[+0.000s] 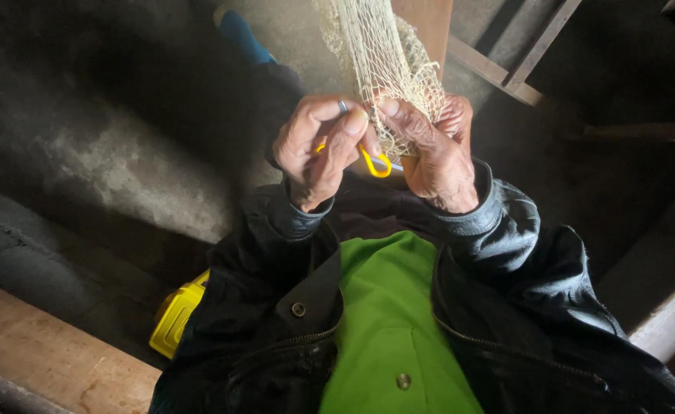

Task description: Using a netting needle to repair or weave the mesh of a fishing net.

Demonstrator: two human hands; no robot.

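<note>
A cream-coloured mesh net (pixel 383 54) hangs down from above into both hands. My right hand (pixel 433 149) pinches a bunch of the net's lower edge between thumb and fingers. My left hand (pixel 322 146) is closed around small scissors with yellow handle loops (pixel 374 162); a bit of metal shows above its fingers, next to the net. The two hands are close together, just above my chest. I wear a black jacket over a green shirt (pixel 387 322).
A yellow plastic container (pixel 175 314) sits low at my left side. A wooden plank (pixel 39 360) runs along the bottom left. Wooden beams (pixel 506 73) cross the upper right. The concrete floor (pixel 108 153) lies below, and a blue shoe (pixel 242 34) shows near the top.
</note>
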